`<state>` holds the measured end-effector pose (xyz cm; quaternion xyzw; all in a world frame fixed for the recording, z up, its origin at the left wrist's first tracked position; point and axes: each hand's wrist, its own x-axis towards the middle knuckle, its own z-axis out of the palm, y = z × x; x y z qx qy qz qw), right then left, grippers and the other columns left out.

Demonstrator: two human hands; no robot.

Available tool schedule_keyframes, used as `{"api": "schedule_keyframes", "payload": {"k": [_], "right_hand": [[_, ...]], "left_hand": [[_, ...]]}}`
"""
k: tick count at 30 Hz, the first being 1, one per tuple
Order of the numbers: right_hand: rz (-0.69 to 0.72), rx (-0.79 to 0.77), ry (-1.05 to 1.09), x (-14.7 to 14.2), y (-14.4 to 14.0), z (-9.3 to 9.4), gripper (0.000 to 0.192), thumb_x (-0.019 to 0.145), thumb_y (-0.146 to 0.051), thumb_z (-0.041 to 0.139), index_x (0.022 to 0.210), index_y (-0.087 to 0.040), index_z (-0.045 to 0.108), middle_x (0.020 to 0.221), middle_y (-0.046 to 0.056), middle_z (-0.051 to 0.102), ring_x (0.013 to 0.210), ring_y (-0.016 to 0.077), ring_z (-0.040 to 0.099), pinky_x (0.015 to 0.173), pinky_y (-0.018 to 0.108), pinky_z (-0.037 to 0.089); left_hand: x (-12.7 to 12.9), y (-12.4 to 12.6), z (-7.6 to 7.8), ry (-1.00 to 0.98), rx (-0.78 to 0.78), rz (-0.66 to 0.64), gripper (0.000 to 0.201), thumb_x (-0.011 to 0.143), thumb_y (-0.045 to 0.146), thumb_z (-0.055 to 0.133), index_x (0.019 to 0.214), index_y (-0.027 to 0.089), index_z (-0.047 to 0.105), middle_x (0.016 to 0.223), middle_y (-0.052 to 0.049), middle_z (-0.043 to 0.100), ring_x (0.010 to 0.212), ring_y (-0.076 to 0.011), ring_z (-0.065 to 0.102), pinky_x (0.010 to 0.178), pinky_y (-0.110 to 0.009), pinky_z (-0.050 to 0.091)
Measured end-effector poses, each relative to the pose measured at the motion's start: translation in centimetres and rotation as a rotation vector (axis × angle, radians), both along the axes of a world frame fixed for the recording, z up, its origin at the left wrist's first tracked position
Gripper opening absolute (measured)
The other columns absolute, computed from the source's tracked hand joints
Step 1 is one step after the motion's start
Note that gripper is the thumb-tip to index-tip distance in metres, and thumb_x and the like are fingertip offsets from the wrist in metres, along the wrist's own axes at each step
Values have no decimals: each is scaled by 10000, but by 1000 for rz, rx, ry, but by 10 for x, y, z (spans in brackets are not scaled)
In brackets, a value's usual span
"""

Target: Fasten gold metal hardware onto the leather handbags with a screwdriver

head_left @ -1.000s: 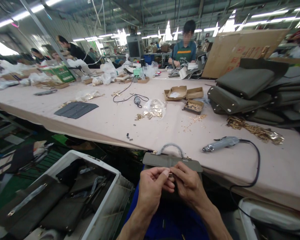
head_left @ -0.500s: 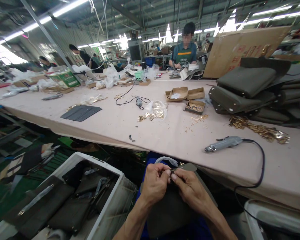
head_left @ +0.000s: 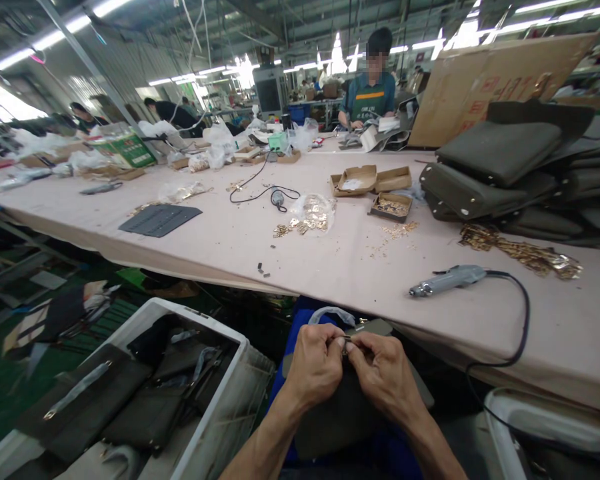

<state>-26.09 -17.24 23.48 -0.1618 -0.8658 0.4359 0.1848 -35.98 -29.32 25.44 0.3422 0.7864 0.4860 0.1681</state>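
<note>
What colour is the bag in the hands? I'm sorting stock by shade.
Olive grey-green, seen in the head view: the bag lies on the lap under both hands.

An olive handbag is lying on the lap, wrapped handle pointing toward the table, small metal fitting being pinched.

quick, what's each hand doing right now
left hand: closed, pinching a small metal part at the top of the handbag
right hand: closed, pinching the same part

Both forearms bare, no sleeves/gloves/rings; blue garment over lap.
</note>
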Motion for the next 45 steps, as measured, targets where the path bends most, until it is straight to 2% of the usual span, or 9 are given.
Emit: {"api": "schedule_keyframes", "payload": {"k": [3, 8, 15, 22, 29, 35, 37, 42, 45], "right_hand": [[-43, -79, -2, -2, -2, -2, 332, 925, -344, 573, 632, -189, 586, 546, -27, 445, 504, 127, 410, 524, 283, 275], [-37, -151, -7, -5, 1, 0, 341, 915, -370, 571, 637, -176, 613, 574, -19, 470, 536, 128, 414, 542, 282, 284], [-38, -255, -86, -8, 9, 0, 381, 909, -412, 564, 601, -189, 558, 571, -18, 464, 564, 143, 444, 548, 276, 296], [110, -122, -110, -2, 16, 5, 378, 977, -340, 479, 649, -185, 587, 591, -13, 528, 553, 135, 459, 554, 284, 277], [-44, -56, -76, -11, 8, 2, 365, 897, -335, 529, 564, -187, 507, 529, -30, 428, 515, 115, 400, 542, 284, 253], [-46, 10, -117, -13, 10, 1, 355, 841, -273, 568, 513, -194, 456, 500, -24, 448, 506, 120, 436, 546, 295, 233], [-21, 26, -123, -12, 14, 2, 341, 873, -274, 559, 546, -193, 509, 527, -16, 496, 524, 129, 466, 554, 289, 259], [109, 12, -72, -13, 22, 6, 177, 904, -222, 544, 824, -191, 699, 696, 7, 659, 592, 150, 549, 582, 262, 355], [48, -53, -41, -18, 23, 8, 155, 877, -222, 586, 779, -183, 700, 621, -5, 623, 548, 142, 533, 550, 249, 366]], "left_hand": [[-1, 0, 0, 36, 6, -12, 246, 865, 119, 535, 678, 168, 688, 575, -8, 557, 545, -149, 484, 549, -278, 310], [-3, 3, -1, 34, 21, 8, 231, 867, 155, 555, 688, 167, 701, 558, -3, 542, 511, -144, 457, 524, -282, 281], [-8, 9, -3, 16, 23, 1, 228, 844, 142, 545, 663, 163, 683, 563, -7, 541, 513, -141, 461, 517, -275, 284], [-7, 8, -4, 11, -22, -31, 228, 844, 138, 545, 667, 163, 686, 569, -14, 562, 514, -145, 475, 509, -275, 287], [-5, 9, -5, 22, -22, -12, 236, 843, 120, 539, 670, 162, 694, 594, -20, 596, 557, -154, 516, 554, -275, 328], [-6, 9, -11, 0, -56, -6, 231, 836, 119, 536, 695, 156, 716, 591, -24, 602, 544, -152, 506, 537, -280, 302], [-6, 9, -11, 2, -62, 10, 226, 842, 126, 545, 707, 154, 724, 580, -19, 593, 530, -146, 487, 531, -281, 294], [-5, 9, -9, 3, -41, 14, 236, 860, 125, 557, 690, 163, 717, 596, -14, 602, 558, -147, 512, 549, -275, 334], [-1, 9, -9, 28, -7, 79, 213, 888, 127, 555, 825, 167, 754, 718, -40, 680, 661, -173, 607, 618, -272, 411]]}}
